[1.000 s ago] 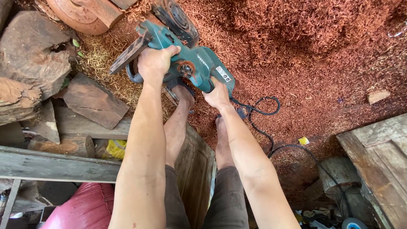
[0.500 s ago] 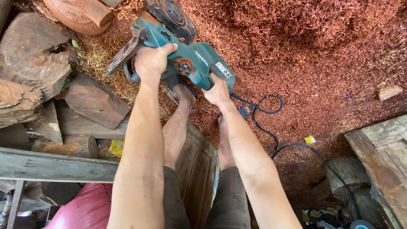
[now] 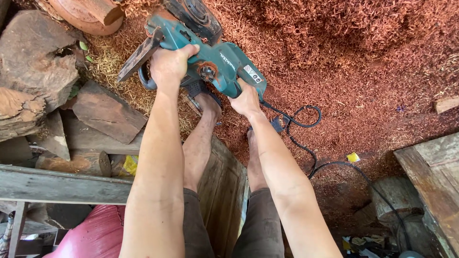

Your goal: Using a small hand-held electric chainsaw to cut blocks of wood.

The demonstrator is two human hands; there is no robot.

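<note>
The teal electric chainsaw [image 3: 217, 62] sits near twelve o'clock in the head view, held out over reddish sawdust [image 3: 363, 62] on the ground. The left hand [image 3: 169, 64] is wrapped tight around the front loop handle, and the right hand [image 3: 246, 100] is closed on the rear grip at about one o'clock from it, where the black power cord [image 3: 306, 143] leaves the body. The tool looks rigid and fairly heavy, with its weight forward, so a two-handed hold like this one suits it; the plastic shell, dusted with fine chips, may be somewhat slippery. The flat guide bar [image 3: 138, 57] juts toward ten o'clock and should not be touched. Bare feet [image 3: 208, 102] stand directly under the saw, on or beside a wooden plank [image 3: 222, 191]. Logs [image 3: 36, 62] and offcuts lie at nine o'clock. The bar's tip end and any chain on it are hard to make out, the top of the saw is cut off by the frame, and the trigger finger is hidden.
</note>
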